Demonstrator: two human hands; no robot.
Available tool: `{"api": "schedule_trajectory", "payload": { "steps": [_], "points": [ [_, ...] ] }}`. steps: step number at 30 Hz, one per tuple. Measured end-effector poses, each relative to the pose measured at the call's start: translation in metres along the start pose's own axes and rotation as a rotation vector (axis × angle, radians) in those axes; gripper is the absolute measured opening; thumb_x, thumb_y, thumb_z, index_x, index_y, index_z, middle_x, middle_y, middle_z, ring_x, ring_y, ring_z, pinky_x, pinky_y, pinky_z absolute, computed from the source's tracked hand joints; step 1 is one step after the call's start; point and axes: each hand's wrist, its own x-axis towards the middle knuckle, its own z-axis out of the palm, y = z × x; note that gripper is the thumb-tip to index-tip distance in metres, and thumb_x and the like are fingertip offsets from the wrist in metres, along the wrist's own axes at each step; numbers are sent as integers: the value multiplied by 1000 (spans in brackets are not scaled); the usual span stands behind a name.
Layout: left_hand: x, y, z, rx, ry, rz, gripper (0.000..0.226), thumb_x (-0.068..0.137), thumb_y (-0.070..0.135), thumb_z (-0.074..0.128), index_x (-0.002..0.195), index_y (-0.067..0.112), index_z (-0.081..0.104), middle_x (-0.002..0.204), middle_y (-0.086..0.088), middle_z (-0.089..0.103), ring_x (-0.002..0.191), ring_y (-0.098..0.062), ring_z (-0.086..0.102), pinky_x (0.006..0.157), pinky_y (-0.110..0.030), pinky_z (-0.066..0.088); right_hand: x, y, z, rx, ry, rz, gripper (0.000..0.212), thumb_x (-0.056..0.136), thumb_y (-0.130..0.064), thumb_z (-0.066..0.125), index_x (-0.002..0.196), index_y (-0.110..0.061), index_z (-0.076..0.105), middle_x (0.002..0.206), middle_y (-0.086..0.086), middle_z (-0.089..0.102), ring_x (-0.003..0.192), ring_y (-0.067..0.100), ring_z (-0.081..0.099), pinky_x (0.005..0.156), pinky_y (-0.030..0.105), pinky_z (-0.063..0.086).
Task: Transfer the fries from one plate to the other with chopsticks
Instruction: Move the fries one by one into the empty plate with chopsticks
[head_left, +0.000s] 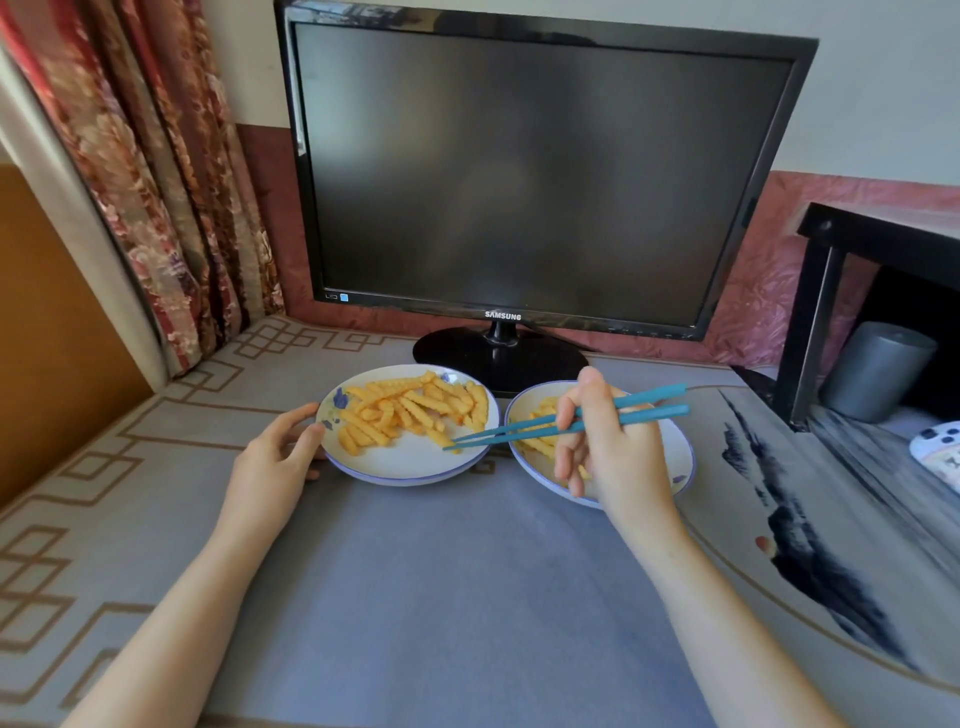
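Gripping teal chopsticks (649, 415), R hand (608, 452) fingers reach fries (405, 408); L hand (275, 460) fingers hold left plate (405, 464) rim. Risk: weak pinch, fry slips onto counter (467, 571) btwn plates.

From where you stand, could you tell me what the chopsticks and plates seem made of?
The chopsticks look like matte plastic: uniform teal, no grain. The left plate and right plate are probably glazed ceramic: glossy white, painted blue rims.

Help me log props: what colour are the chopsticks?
Teal blue chopsticks, clearest in the head view.
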Motion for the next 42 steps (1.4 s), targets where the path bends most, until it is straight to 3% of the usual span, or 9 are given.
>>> {"api": "schedule_trajectory", "payload": {
  "steps": [7,15,23,33,42],
  "points": [
    [1,-2,1,-12,-5,-8,30,97,17,48,125,15,58,84,11,65,73,-6,61,52,-2,44,5,-14,-19,-9,18,53,43,101,-25,37,63,-6,49,39,15,46,27,21,35,33,15,28],
    [0,0,1,-1,6,-2,29,97,17,48,124,16,58,88,2,66,71,-7,60,52,-1,42,3,-4,-2,-8,-83,23,45,101,-29,39,64,-9,52,41,14,50,27,20,39,34,17,30],
    [2,-1,1,-1,1,-1,30,97,16,47,125,13,58,92,-3,67,75,-4,60,52,-3,45,5,-15,-14,45,105,15,46,101,-29,38,61,-9,49,37,12,46,27,20,34,33,16,27],
    [1,-1,1,-14,-3,-7,32,97,16,47,127,13,57,94,-3,68,78,-3,60,51,-2,44,15,-36,-85,134,526,-117,37,96,-20,36,62,-11,45,33,4,43,25,16,34,32,13,21],
    [2,-1,1,-18,-1,-9,31,97,17,47,126,14,58,90,-2,67,76,-5,60,52,-2,44,18,-26,-103,-55,590,-118,37,94,-27,36,62,-12,48,34,6,48,26,18,35,31,19,26]
  ]
}}
